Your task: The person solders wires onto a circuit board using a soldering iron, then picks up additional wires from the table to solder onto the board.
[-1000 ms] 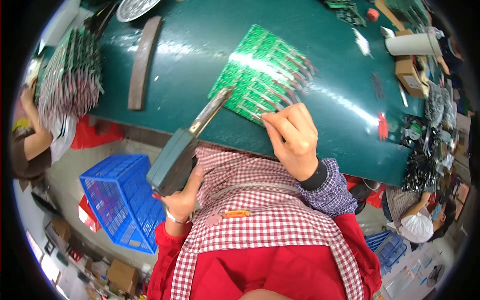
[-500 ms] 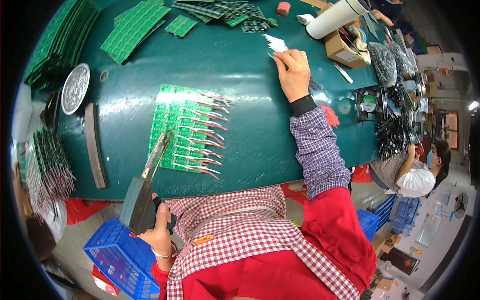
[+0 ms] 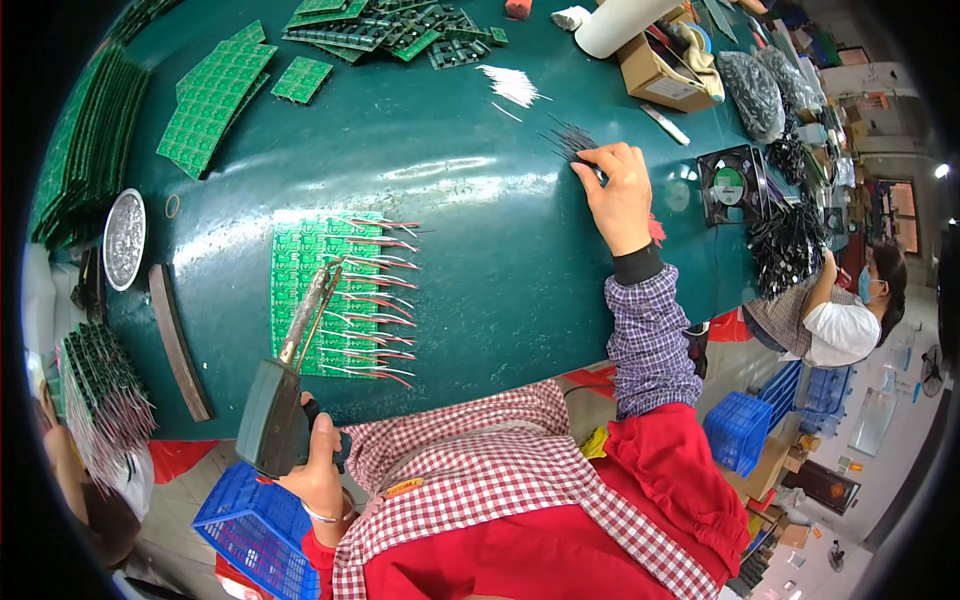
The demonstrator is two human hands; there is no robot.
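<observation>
My left hand (image 3: 318, 475) is wrapped round the handle of a grey soldering gun (image 3: 270, 412). The gun's tip hangs over a green circuit board panel (image 3: 300, 240). Red, black and white wires (image 3: 385, 312) run in rows off that panel's right side. Farther right, my right hand (image 3: 622, 200) has its fingertips pinched at a small pile of black wires (image 3: 570, 138); how many wires it grips is hidden. Beyond the black pile lies a heap of white wires (image 3: 512, 86). Red wires (image 3: 656, 229) show partly behind my right wrist.
Stacked green panels (image 3: 90, 140) stand at the far left, near a round metal dish (image 3: 124, 240) and a dark curved bar (image 3: 178, 345). At the right are a cardboard box (image 3: 662, 80), a craft knife (image 3: 665, 124) and a black fan (image 3: 732, 188). Another person (image 3: 835, 310) sits beyond.
My right hand has moved from beside the white wires to the black wires, nearer me. The head view has shifted. My left hand keeps holding the soldering gun over the panel.
</observation>
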